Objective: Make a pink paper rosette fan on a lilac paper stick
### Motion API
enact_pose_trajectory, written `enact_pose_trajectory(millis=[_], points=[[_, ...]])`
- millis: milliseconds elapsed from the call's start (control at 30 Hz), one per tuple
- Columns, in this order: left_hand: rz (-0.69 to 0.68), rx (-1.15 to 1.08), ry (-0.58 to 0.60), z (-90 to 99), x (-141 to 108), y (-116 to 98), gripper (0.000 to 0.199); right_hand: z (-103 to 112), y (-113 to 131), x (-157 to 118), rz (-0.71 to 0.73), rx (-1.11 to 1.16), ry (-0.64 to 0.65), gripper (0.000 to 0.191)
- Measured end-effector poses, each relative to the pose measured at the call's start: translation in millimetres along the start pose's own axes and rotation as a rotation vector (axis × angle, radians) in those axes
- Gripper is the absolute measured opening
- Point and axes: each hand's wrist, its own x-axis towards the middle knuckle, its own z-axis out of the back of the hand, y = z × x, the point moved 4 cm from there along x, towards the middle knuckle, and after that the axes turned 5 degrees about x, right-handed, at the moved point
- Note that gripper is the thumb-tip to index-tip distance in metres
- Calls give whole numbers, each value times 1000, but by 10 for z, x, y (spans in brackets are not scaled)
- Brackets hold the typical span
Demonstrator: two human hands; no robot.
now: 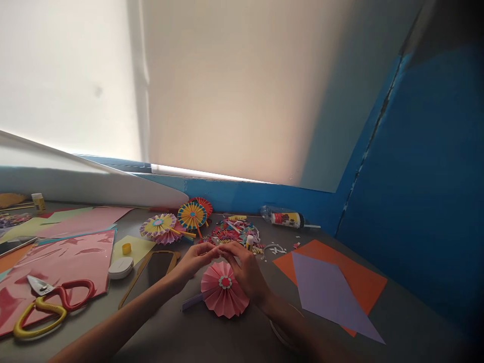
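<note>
A pink pleated paper rosette [223, 303] with a red and pale green flower centre lies on the grey table [166, 335]. A purple strip [192, 301] sticks out at its left. Above its top edge, my left hand [195, 259] and my right hand [244, 267] meet at the fingertips. Both are closed in a pinch; whatever they hold, if anything, is too small to name. Just behind my right hand stands a glue stick [249, 242].
Left: scissors [53, 302], pink sheets [75, 262], a white case [121, 267], a phone [151, 272]. Behind: paper fans [192, 216], paper scraps [234, 229], a bottle [285, 219]. Right: purple paper [328, 290] over orange paper [363, 282]. A blue wall [234, 199] bounds the back.
</note>
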Motion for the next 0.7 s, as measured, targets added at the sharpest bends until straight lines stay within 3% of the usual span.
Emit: enact_pose_trajectory(millis=[300, 467, 700], points=[[-46, -82, 35, -40, -41, -71, 41, 9, -170, -23, -106, 170, 42, 18], [-117, -95, 20, -18, -26, -45, 36, 3, -131, -19, -139, 288, 92, 27], [-111, -114, 45, 0, -57, -34, 39, 14, -72, -40, -107, 377, 151, 23]])
